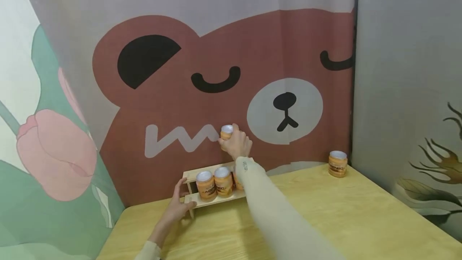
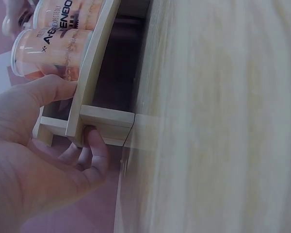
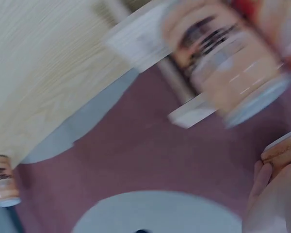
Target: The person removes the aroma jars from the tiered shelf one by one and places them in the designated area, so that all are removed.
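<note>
A two-step wooden rack (image 1: 190, 176) stands at the back of the table. My left hand (image 1: 177, 207) grips its left end; in the left wrist view the thumb lies on the front step and the fingers curl round the end piece. On the front step stand three orange cans with pale tops: the left can (image 1: 206, 188), the middle can (image 1: 223, 184), and a third mostly hidden behind my right sleeve. Above the back step, my right hand (image 1: 238, 144) holds another orange can (image 1: 225, 132) upright. In the right wrist view that held can (image 3: 283, 154) shows at the edge.
One more orange can (image 1: 337, 164) stands by itself at the table's far right corner. The wooden table (image 1: 306, 204) backs onto a curtain (image 1: 260, 63) with a bear print. A grey curtain (image 1: 404, 59) hangs along the right side.
</note>
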`<action>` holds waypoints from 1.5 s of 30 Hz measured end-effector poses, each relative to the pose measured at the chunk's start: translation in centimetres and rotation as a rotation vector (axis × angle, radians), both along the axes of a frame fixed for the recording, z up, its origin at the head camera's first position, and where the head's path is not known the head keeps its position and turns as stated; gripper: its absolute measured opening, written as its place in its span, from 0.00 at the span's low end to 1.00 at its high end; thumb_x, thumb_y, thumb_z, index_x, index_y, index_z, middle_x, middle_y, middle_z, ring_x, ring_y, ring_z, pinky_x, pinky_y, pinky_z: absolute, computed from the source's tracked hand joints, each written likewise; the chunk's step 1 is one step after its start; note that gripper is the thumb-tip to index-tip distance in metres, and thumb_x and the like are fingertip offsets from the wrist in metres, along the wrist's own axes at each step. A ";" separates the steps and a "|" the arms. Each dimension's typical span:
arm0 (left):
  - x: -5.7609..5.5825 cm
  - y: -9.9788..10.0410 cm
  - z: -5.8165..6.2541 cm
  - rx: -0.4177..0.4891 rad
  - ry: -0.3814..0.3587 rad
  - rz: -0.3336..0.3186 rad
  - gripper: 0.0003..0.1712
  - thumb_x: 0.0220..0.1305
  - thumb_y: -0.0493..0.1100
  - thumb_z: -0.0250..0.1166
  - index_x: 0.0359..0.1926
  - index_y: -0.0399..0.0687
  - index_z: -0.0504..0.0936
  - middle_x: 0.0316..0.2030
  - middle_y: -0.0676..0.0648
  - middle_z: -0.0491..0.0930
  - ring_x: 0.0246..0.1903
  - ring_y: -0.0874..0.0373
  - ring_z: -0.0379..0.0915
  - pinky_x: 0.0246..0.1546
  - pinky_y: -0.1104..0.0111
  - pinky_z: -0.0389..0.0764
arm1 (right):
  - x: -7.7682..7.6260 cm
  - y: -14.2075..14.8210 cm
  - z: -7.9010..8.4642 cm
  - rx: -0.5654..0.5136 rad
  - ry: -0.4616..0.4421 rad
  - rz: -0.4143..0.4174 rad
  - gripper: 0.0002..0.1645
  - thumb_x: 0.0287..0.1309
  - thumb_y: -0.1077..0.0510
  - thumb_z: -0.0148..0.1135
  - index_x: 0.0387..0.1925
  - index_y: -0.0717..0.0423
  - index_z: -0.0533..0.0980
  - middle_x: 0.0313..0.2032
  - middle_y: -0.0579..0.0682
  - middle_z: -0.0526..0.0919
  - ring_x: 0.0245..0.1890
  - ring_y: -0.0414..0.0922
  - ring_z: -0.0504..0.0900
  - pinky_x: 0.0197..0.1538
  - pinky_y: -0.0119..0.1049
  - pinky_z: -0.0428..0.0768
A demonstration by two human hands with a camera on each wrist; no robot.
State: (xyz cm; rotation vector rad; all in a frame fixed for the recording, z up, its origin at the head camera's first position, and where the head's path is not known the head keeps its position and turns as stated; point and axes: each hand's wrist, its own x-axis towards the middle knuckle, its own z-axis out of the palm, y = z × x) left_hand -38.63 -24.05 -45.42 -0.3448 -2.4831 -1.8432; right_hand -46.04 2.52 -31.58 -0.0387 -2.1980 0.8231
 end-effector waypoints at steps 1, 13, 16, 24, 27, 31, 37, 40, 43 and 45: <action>0.0 -0.3 0.0 -0.002 -0.001 -0.001 0.58 0.61 0.31 0.71 0.80 0.64 0.44 0.66 0.25 0.58 0.20 0.56 0.64 0.20 0.63 0.71 | -0.1 0.7 0.1 -0.005 0.011 -0.008 0.47 0.46 0.37 0.80 0.63 0.54 0.74 0.39 0.57 0.87 0.31 0.58 0.85 0.31 0.54 0.80; 1.1 -0.8 0.9 -0.025 -0.019 -0.004 0.58 0.63 0.32 0.69 0.81 0.63 0.41 0.68 0.23 0.55 0.25 0.52 0.67 0.23 0.62 0.70 | 0.3 11.0 -0.3 -0.027 0.016 -0.045 0.41 0.47 0.43 0.82 0.58 0.57 0.76 0.40 0.60 0.87 0.35 0.60 0.85 0.32 0.57 0.80; 1.0 -1.2 0.7 -0.022 -0.024 -0.003 0.59 0.62 0.33 0.70 0.80 0.66 0.42 0.68 0.25 0.56 0.27 0.50 0.69 0.24 0.62 0.72 | 0.3 13.2 -1.0 -0.002 0.015 -0.089 0.42 0.47 0.42 0.81 0.59 0.58 0.75 0.39 0.61 0.86 0.33 0.61 0.84 0.32 0.57 0.80; 2.0 -2.2 0.7 -0.040 -0.062 0.029 0.59 0.62 0.33 0.70 0.80 0.67 0.41 0.68 0.25 0.56 0.30 0.48 0.71 0.26 0.59 0.73 | 0.5 16.6 -4.0 0.003 -0.047 -0.138 0.50 0.49 0.41 0.79 0.69 0.56 0.70 0.43 0.62 0.86 0.33 0.62 0.84 0.32 0.58 0.78; 2.1 -2.4 0.6 -0.033 -0.070 0.020 0.59 0.63 0.32 0.70 0.80 0.67 0.41 0.67 0.25 0.56 0.33 0.47 0.73 0.29 0.58 0.75 | 0.8 17.4 -4.9 -0.017 -0.054 -0.155 0.48 0.48 0.42 0.79 0.68 0.54 0.71 0.41 0.61 0.86 0.32 0.63 0.84 0.32 0.58 0.78; 1.7 -2.7 0.5 -0.026 -0.063 0.012 0.60 0.62 0.31 0.70 0.80 0.68 0.41 0.67 0.26 0.56 0.32 0.48 0.73 0.29 0.58 0.77 | 0.9 18.3 -5.7 -0.015 -0.045 -0.168 0.45 0.47 0.43 0.80 0.62 0.55 0.72 0.39 0.62 0.86 0.32 0.63 0.84 0.31 0.59 0.78; 1.8 -3.0 0.8 -0.053 -0.075 0.028 0.60 0.62 0.33 0.70 0.80 0.67 0.40 0.67 0.25 0.56 0.29 0.50 0.71 0.26 0.60 0.74 | 0.6 19.6 -7.6 0.015 -0.014 -0.163 0.42 0.46 0.43 0.81 0.57 0.58 0.73 0.36 0.62 0.85 0.30 0.64 0.83 0.28 0.59 0.78; 2.0 -2.9 1.0 -0.051 -0.084 0.028 0.60 0.62 0.33 0.70 0.80 0.66 0.40 0.67 0.25 0.56 0.31 0.49 0.72 0.26 0.60 0.74 | 0.7 20.7 -9.2 0.050 -0.048 -0.164 0.44 0.47 0.42 0.80 0.59 0.60 0.71 0.37 0.63 0.84 0.30 0.64 0.83 0.28 0.59 0.77; 2.2 -2.9 1.1 -0.041 -0.090 0.029 0.60 0.61 0.32 0.70 0.79 0.67 0.40 0.66 0.25 0.56 0.32 0.48 0.73 0.27 0.61 0.75 | 1.1 21.7 -10.7 0.064 -0.088 -0.181 0.48 0.48 0.41 0.80 0.63 0.61 0.69 0.39 0.65 0.84 0.30 0.65 0.83 0.28 0.59 0.77; 2.3 -3.0 1.1 -0.036 -0.096 0.031 0.60 0.61 0.32 0.70 0.80 0.66 0.40 0.66 0.24 0.55 0.31 0.49 0.73 0.27 0.61 0.75 | 1.3 22.2 -11.7 0.062 -0.113 -0.195 0.51 0.47 0.41 0.80 0.66 0.60 0.68 0.41 0.65 0.84 0.30 0.65 0.83 0.28 0.59 0.78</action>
